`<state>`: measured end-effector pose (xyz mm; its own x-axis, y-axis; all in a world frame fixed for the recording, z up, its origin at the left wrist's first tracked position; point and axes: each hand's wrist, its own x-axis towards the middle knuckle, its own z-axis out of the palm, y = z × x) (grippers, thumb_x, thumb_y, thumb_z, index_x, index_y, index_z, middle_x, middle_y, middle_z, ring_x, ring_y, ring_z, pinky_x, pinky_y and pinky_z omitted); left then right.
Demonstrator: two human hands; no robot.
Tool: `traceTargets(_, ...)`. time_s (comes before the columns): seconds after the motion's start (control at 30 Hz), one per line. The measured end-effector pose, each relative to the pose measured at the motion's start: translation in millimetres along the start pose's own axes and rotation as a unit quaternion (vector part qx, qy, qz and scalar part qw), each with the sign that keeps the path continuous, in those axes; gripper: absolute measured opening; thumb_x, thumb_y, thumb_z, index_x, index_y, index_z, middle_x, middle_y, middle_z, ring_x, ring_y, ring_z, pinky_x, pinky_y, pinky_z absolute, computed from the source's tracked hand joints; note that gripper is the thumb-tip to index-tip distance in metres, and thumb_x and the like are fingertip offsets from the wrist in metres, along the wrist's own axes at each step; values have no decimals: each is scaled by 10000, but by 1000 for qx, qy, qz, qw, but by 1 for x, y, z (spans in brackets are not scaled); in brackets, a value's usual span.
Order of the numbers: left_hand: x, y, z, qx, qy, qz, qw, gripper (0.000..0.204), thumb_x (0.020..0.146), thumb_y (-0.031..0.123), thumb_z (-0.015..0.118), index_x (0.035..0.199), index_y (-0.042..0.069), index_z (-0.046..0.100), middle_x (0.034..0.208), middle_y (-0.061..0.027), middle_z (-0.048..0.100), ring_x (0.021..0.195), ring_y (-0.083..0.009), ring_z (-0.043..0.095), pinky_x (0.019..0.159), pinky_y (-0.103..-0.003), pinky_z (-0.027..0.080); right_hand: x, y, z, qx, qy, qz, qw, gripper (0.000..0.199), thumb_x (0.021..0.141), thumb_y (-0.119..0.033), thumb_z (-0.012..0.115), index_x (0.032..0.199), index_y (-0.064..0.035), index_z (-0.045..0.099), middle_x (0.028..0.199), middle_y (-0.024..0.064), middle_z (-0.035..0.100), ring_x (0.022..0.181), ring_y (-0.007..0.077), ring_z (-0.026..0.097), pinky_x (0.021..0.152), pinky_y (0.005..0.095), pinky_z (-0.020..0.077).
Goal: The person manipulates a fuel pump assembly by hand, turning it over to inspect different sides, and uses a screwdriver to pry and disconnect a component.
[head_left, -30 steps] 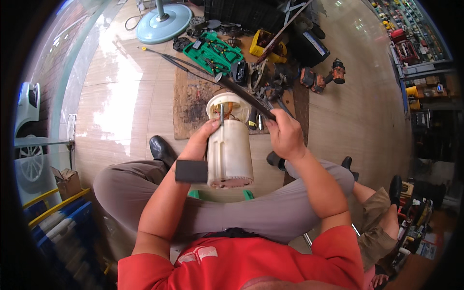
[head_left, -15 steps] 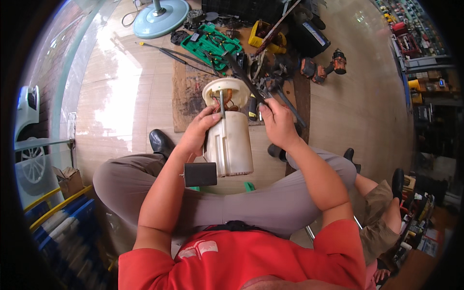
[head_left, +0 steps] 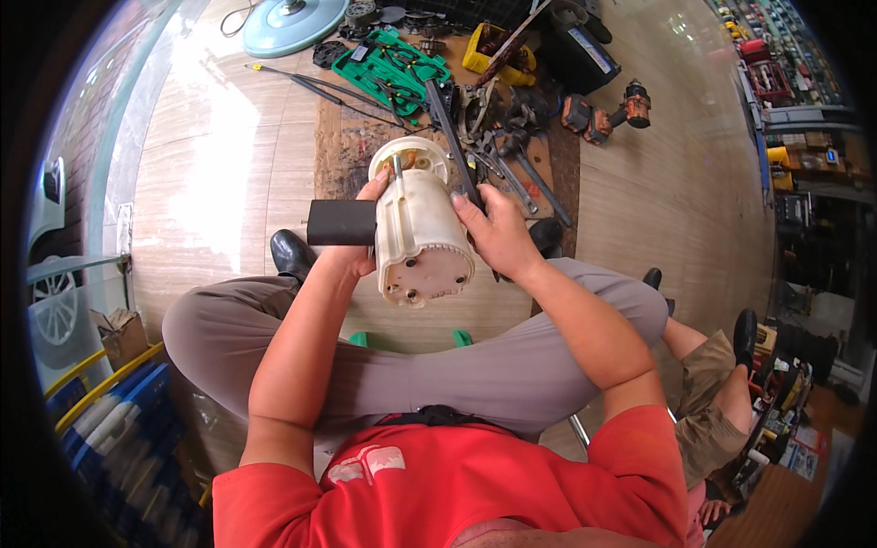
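Note:
A cream-white fuel pump module (head_left: 422, 219), a ribbed plastic canister with a round flange (head_left: 434, 161) at its far end, is held tilted over my lap. Its flat bottom with dark round studs faces me. My left hand (head_left: 360, 260) is closed around the canister's left side, partly hidden behind it and behind the black rectangular float (head_left: 340, 223). In my right hand (head_left: 502, 236) is a long flat black bar (head_left: 449, 130), gripped near its lower end and pointing away from me. My right thumb lies against or very near the canister's right side.
Beyond the pump, a worn board (head_left: 343, 146) bears wrenches and a hammer (head_left: 534, 178). A green tool case (head_left: 388, 73), yellow bin (head_left: 484, 55), black box (head_left: 580, 64) and cordless drills (head_left: 603, 119) lie around it. Another person's legs (head_left: 717, 384) are at right.
The pump has tipped, so its bottom now faces me, and the float has swung up and left. My right hand, still holding the bar, has come down closer to the canister.

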<state>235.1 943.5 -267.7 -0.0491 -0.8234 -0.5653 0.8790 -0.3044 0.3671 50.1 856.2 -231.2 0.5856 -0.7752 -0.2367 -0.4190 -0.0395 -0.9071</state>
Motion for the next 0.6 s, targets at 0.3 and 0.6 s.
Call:
traceTargets(0.3, 4, -6, -7, 71, 2, 6, 997, 667, 956, 602, 385, 1334, 70, 522, 1184, -121, 641, 1017, -225, 646, 863, -376, 546, 1, 6, -1, -27, -6, -7, 1000, 377, 978, -355, 568, 901, 14, 557, 711, 25, 566, 650, 71, 473, 553, 271, 402)
traceTargets(0.6, 0, -6, -2, 46, 28, -5, 999, 616, 976, 567, 400, 1311, 72, 552, 1183, -116, 644, 1005, -227, 649, 840, -383, 556, 4, 5, -2, -42, 13, -15, 999, 433, 953, -375, 588, 796, 27, 552, 590, 113, 563, 565, 165, 533, 546, 348, 433)
